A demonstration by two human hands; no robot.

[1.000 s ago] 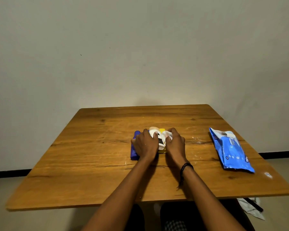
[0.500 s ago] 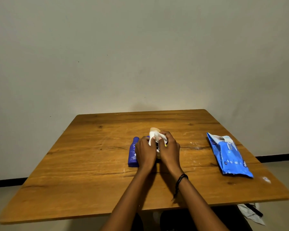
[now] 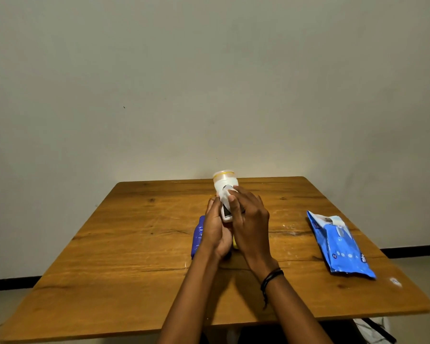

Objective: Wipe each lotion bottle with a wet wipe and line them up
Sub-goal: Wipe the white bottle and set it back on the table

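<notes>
dim, warm indoor light; soft shadows fall beneath the forearms on the surface [image 3: 124,244]. wide-angle bowing at the edges, slight softness throughout, no glare.

place: plain room, probably a home | evidence: scratched wooden tabletop [image 3: 134,244] | bare off-white wall [image 3: 209,83] behind tabletop | dark skirting [image 3: 10,284], pale floor [image 3: 0,309] below tabletop | blue wipes pack [image 3: 340,247] on tabletop

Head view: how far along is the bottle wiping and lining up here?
Done: no row stands yet. In hand: the left hand holds the white bottle off the table, and the right hand grips a wipe round it. Left: the blue bottle lies flat, wiped or not I cannot tell; a yellow thing peeks from under the hands; then lining up.
</notes>
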